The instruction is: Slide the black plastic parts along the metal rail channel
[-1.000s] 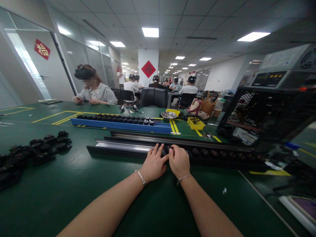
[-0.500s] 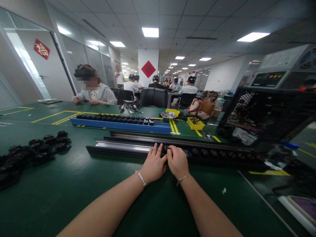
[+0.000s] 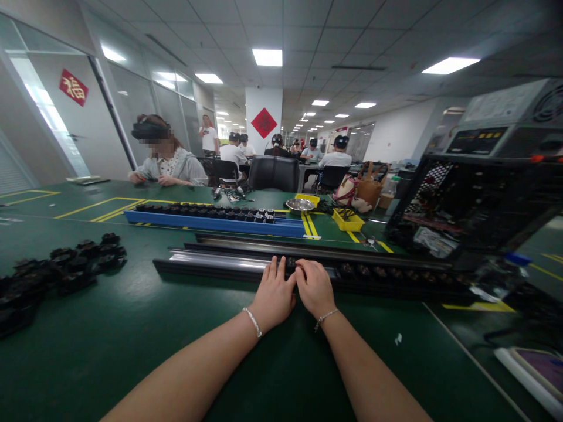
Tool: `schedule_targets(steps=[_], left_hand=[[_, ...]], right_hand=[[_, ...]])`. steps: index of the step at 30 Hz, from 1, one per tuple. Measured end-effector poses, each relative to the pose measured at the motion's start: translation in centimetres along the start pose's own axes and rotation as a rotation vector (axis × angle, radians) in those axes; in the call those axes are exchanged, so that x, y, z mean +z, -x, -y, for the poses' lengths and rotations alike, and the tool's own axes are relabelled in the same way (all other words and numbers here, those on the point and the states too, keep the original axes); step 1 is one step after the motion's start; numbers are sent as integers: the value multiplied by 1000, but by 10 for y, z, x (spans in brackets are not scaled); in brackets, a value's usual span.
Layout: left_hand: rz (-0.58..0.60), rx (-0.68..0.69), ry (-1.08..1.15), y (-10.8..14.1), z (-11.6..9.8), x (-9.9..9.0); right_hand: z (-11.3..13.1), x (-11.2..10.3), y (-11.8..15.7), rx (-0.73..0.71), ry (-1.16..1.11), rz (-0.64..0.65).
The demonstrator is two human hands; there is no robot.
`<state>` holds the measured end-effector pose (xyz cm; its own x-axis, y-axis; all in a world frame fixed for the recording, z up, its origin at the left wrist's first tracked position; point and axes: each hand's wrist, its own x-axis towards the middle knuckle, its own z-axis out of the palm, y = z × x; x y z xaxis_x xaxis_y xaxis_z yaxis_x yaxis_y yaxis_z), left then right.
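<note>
A long black rail with a shiny inner channel lies across the green table, and several small black parts sit in a row in its right half. Over the middle of the rail are both hands, side by side and nearly touching. My left hand rests on it with fingers spread. The curled fingers of my right hand are at a small black part, which is mostly hidden between the hands. Behind runs a second black rail.
Loose black parts are piled at the left. Farther back stand a blue tray with black parts, a metal bowl and a yellow bin. An open computer case is at the right. Across the table sits a person.
My hands have shifted very slightly left along the rail. The seated person's head has moved a little, and a standing person in the background has changed pose.
</note>
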<state>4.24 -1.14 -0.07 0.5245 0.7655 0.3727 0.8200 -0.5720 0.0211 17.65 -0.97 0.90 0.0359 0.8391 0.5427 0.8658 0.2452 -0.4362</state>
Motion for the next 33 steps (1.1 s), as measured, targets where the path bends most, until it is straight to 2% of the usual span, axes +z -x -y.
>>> schedule_targets(steps=[11,19,24,28,33], left_hand=[[-8,-55,-26,2,-7,-3],[-18,-103,-54,3,-9,-2],[9,-116,-54,1,-3,-5],[21,-122,-45,-2,3,-11],[37,-131,-70,-2,0,-16]], right_hand=[[-7,2,0,-24,88,-7],[-1,0,6,5,347,199],[1,1,6,40,419,281],[2,2,6,40,426,268],[2,2,7,35,426,254]])
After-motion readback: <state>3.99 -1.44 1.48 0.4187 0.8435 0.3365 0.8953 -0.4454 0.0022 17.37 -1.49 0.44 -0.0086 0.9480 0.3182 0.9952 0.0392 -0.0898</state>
